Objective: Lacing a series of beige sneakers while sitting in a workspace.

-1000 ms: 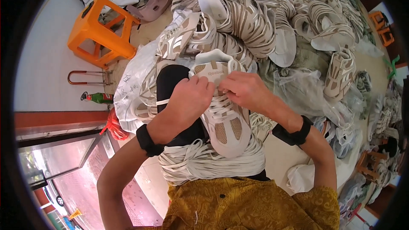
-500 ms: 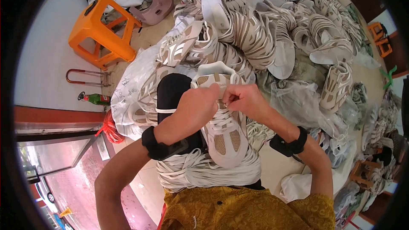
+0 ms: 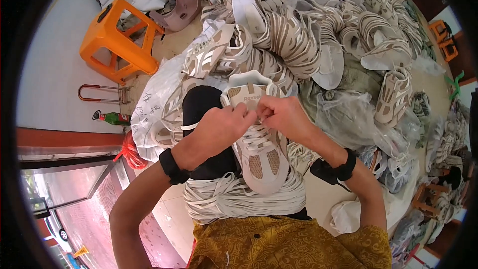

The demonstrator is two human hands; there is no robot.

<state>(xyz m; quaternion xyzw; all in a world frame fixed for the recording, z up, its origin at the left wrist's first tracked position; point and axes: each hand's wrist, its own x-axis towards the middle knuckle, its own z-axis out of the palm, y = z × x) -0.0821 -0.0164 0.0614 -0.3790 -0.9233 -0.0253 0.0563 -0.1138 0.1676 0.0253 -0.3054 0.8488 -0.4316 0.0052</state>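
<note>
A beige and white sneaker (image 3: 262, 165) rests on my lap, toe toward me. Its tongue stands up at the far end, and white shoelace (image 3: 259, 139) crosses its front. My left hand (image 3: 226, 125) is closed at the left side of the lacing, its fingertips pinching the lace. Opposite it, my right hand (image 3: 283, 114) pinches the lace near the upper eyelets. The two sets of fingertips almost meet, and they hide the lace between them. A thick bundle of white laces (image 3: 219, 199) lies across my lap under the toe.
Strings of stacked beige shoe uppers (image 3: 294, 40) pile up beyond the sneaker. Clear plastic bags (image 3: 348, 119) lie to the right. At the left are an orange stool (image 3: 117, 45), a green bottle (image 3: 115, 118) and a red plastic bag (image 3: 132, 152). A glass door (image 3: 69, 184) stands lower left.
My left hand has shifted slightly down and left, uncovering more of the tongue. My right hand has turned a little and stays at the upper eyelets. The sneaker has barely moved.
</note>
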